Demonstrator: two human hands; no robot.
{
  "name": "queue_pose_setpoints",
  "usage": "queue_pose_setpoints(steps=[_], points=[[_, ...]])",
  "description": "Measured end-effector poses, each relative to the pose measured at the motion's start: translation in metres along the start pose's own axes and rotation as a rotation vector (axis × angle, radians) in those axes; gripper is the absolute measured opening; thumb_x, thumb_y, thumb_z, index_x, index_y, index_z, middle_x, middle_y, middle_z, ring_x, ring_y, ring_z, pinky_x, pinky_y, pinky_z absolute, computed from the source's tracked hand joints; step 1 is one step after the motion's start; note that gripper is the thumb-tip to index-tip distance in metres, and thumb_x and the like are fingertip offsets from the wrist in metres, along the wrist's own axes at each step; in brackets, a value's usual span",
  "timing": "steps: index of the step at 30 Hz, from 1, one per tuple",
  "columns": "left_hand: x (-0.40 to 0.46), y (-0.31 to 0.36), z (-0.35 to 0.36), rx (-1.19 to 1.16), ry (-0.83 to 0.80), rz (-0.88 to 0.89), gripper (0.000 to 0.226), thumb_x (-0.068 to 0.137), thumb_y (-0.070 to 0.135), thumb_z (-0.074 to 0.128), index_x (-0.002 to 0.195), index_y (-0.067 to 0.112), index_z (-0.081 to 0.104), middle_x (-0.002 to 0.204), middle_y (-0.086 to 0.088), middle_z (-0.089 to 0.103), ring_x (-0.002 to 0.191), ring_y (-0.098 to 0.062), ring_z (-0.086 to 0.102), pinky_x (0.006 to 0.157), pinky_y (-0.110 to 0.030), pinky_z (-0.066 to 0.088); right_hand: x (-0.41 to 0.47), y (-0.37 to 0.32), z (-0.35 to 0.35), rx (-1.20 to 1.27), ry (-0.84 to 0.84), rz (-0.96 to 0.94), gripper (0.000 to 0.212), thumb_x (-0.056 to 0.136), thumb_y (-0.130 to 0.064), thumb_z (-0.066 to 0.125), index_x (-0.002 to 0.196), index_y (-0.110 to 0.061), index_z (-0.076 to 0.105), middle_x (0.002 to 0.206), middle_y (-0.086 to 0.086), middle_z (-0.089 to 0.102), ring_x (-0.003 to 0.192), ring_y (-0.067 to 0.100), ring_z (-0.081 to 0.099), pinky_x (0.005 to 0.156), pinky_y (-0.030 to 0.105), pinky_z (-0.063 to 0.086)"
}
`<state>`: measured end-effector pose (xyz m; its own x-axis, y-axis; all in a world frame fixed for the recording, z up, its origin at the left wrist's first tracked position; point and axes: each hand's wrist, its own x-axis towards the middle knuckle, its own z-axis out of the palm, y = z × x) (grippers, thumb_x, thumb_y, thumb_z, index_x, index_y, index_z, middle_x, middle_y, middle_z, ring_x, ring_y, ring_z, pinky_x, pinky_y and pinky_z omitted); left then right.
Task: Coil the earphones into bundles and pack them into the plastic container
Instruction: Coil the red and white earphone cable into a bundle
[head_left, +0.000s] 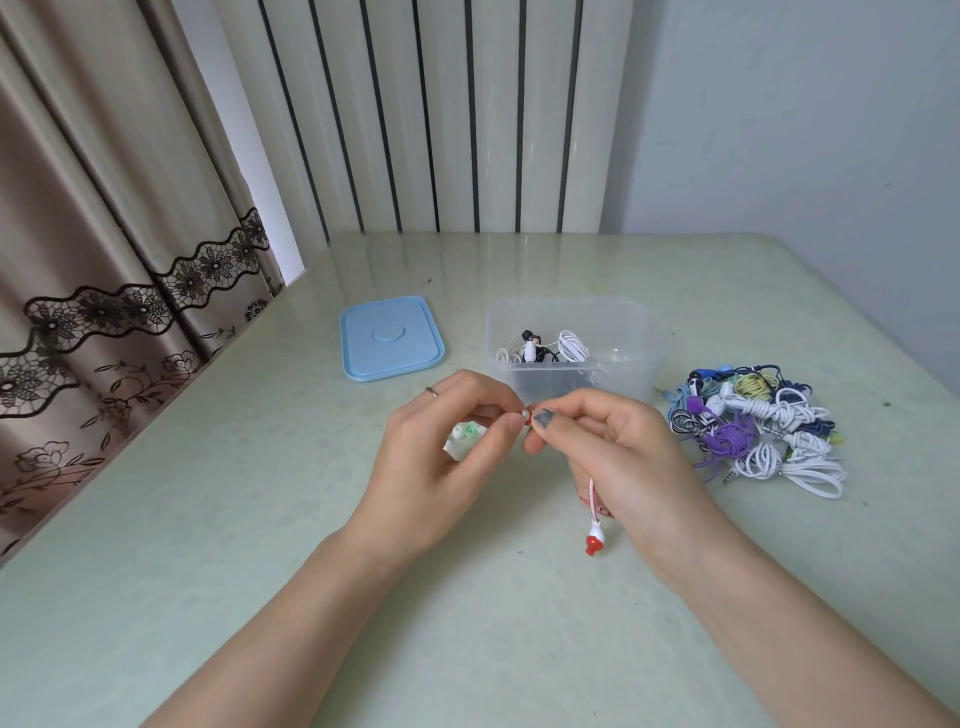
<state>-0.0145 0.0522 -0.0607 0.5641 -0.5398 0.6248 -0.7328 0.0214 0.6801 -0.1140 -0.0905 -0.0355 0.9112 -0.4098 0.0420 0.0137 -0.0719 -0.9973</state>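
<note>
From the head camera, we are looking down at both our hands meeting over a pale green table (260, 519). Our left hand (441, 467) is curling its fingers, with thumb and forefinger pinching a small white tip at the end of a red-and-white earphone (527, 415). A ring (431, 391) is showing on one of its fingers. Our right hand (618, 457) is also curling, its thumb and forefinger pinching the same earphone end from the other side, so the two hands are nearly touching at the fingertips. The earphone's cord (591, 493) is hanging down below our right palm, and a second earbud (594, 540), white with a red end, is dangling just above or on the table; we cannot tell which.

Under our left fingers, a few small white and green ear tips (464, 431) are lying on the table.

Just beyond our hands, the clear container (639, 332) is standing open, holding white and black earphone bundles (540, 349) along its left side. The blue lid (389, 338) is lying flat to the left of it, apart from it. To the right of the container, near our right hand, a pile (753, 426) of white, purple, blue and yellowish earphones is sitting tangled on the table.

Behind the table, a striped panel (441, 114) is standing against the wall, and brown curtains (104, 234) with lace trim are hanging on the left.
</note>
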Motion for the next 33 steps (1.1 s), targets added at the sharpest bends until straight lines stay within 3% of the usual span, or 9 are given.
queue_pose_setpoints(steps=[2,6,11,14,18,21,27,31,33], points=[[0.0001,0.0004,-0.0008,0.027,0.022,0.033,0.003,0.095,0.006,0.066,0.095,0.007,0.070,0.091,0.000,0.069,0.087,-0.019,0.068,0.078,-0.034,0.054,0.0000,0.0000,0.0012,-0.002,0.008,0.020,0.015,0.096,-0.015,0.060,0.090,-0.007,0.070,0.053,-0.013,0.062,0.036,0.002,0.036,0.045,0.017,0.030],[-0.0006,0.0023,-0.0005,-0.011,0.014,0.006,0.005,0.095,0.004,0.066,0.097,0.007,0.070,0.093,0.000,0.071,0.089,-0.019,0.070,0.080,-0.032,0.055,0.0005,-0.0017,-0.0001,0.017,-0.003,0.048,0.014,0.096,-0.017,0.060,0.091,-0.007,0.069,0.044,-0.017,0.054,0.035,0.003,0.031,0.043,0.018,0.026],[0.0006,0.0058,0.0026,-0.150,0.006,-0.066,0.008,0.094,-0.001,0.067,0.095,0.007,0.067,0.089,-0.001,0.074,0.086,-0.019,0.074,0.080,-0.023,0.054,0.0005,-0.0012,-0.0003,0.083,0.002,0.055,0.010,0.094,-0.017,0.063,0.095,-0.008,0.068,0.068,-0.005,0.071,0.039,0.010,0.030,0.050,0.028,0.026],[-0.0002,0.0058,0.0021,-0.182,-0.008,-0.077,0.010,0.095,-0.001,0.066,0.095,0.009,0.065,0.092,-0.002,0.074,0.089,-0.022,0.073,0.083,-0.030,0.057,0.0005,0.0003,-0.0014,0.079,0.003,0.049,0.011,0.092,-0.018,0.065,0.094,-0.008,0.066,0.080,0.002,0.075,0.038,0.004,0.035,0.050,0.026,0.027],[-0.0002,0.0039,0.0016,-0.344,-0.023,-0.193,0.007,0.096,0.002,0.066,0.092,0.008,0.065,0.093,-0.010,0.074,0.091,-0.028,0.072,0.087,-0.044,0.058,0.0014,0.0032,-0.0029,0.083,0.010,0.030,0.014,0.092,-0.017,0.065,0.091,-0.003,0.066,0.065,-0.004,0.070,0.038,0.004,0.033,0.052,0.028,0.026],[0.0015,0.0046,0.0020,-0.472,-0.024,-0.277,0.006,0.094,0.004,0.068,0.090,0.006,0.064,0.093,-0.014,0.073,0.090,-0.027,0.071,0.088,-0.050,0.055,0.0014,0.0031,-0.0029,0.105,0.004,0.028,0.014,0.092,-0.014,0.065,0.089,-0.001,0.066,0.074,0.003,0.073,0.039,0.010,0.029,0.051,0.030,0.026],[0.0054,0.0009,0.0006,-0.578,-0.062,-0.370,0.006,0.090,0.008,0.068,0.089,0.004,0.064,0.093,-0.016,0.072,0.091,-0.028,0.068,0.090,-0.053,0.051,0.0008,0.0026,-0.0041,0.131,-0.011,0.034,0.013,0.092,-0.011,0.064,0.086,0.000,0.064,0.071,0.002,0.071,0.040,0.010,0.025,0.044,0.022,0.023],[0.0043,0.0047,0.0025,-0.536,-0.042,-0.347,0.013,0.091,0.011,0.071,0.090,0.001,0.062,0.087,-0.012,0.073,0.086,-0.022,0.070,0.085,-0.041,0.055,0.0003,0.0021,-0.0036,0.118,-0.015,0.044,0.015,0.093,-0.010,0.061,0.087,0.003,0.062,0.056,-0.006,0.064,0.037,0.009,0.026,0.043,0.022,0.025],[0.0025,0.0056,0.0032,-0.491,-0.030,-0.314,0.014,0.091,0.013,0.068,0.091,0.000,0.062,0.086,-0.011,0.073,0.085,-0.023,0.071,0.085,-0.043,0.056,-0.0003,0.0020,-0.0031,0.111,-0.017,0.042,0.015,0.094,-0.011,0.061,0.086,0.002,0.062,0.055,-0.007,0.063,0.038,0.010,0.026,0.044,0.023,0.025]])
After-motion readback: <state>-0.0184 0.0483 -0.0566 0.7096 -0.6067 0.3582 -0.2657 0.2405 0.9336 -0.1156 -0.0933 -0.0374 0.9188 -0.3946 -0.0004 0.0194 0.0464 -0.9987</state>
